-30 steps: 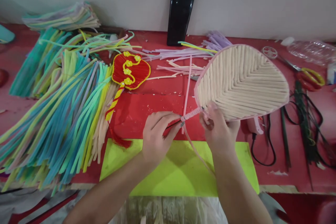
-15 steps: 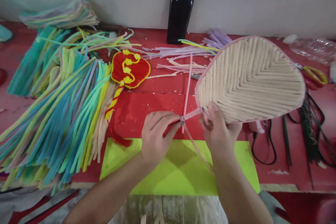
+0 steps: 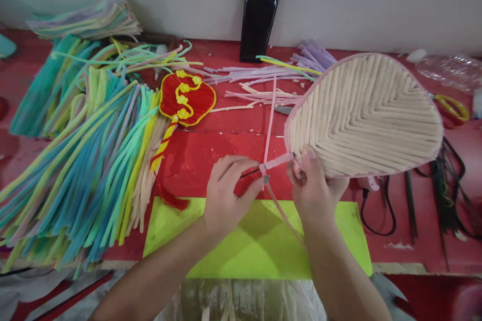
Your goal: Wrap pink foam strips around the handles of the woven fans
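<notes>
"Right hand [image 3: 314,180] grips the cream, leaf-shaped fan of fuzzy stems [image 3: 369,115] above the worktop [image 3: 427,253], toward its right edge. Left hand [image 3: 228,193]?"

"Curled narrowly at the slender pink-wound handle [image 3: 278,161]; whether it grips, I can't tell. I'd keep those turns snug and even."

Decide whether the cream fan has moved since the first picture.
Yes, rightward: the cream fan now hides most of the blades of the yellow-handled scissors, which showed beyond its edge earlier.
</notes>
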Motion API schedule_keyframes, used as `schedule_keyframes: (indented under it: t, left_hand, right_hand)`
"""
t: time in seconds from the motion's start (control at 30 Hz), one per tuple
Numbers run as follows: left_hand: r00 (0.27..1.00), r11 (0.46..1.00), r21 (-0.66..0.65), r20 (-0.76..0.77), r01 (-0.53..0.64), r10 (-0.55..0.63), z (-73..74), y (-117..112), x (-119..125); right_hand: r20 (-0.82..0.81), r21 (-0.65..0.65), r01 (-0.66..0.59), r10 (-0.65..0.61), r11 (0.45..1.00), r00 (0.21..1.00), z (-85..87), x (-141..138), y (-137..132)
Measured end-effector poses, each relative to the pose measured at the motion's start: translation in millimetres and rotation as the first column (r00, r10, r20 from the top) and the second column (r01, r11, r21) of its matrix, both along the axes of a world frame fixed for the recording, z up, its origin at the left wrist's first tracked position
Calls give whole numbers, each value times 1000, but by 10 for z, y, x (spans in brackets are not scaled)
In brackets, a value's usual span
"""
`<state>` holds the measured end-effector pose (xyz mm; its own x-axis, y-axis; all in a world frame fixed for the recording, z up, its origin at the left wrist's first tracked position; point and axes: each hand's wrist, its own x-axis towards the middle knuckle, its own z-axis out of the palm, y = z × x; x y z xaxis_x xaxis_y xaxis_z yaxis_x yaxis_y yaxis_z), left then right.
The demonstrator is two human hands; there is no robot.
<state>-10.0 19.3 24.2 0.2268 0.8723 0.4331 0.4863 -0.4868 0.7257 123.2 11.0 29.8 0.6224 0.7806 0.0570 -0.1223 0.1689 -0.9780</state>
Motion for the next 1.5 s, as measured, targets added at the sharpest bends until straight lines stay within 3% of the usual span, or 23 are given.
schedule_keyframes:
  t: [0.27,0.6,1.07,1.5]
  left_hand:
    - [1000,1000,-12,3,-3,3,2,-11,16]
    - [999,1000,29,37,2,-3,128,-75,-7]
    - [997,1000,12,73,-1,0,70,-40,44]
    - [998,999,36,66,-23,21,48,-43,71]
  right_hand:
    - [-51,34,-7,9,999,999,12,6,13]
    - [-105,-8,-58,56,998,993,110,-11,-30]
    - [-97,31,-74,77,997,992,27,21,-22]
    - [-65,-13,-67,66,998,996,25,38,-23]
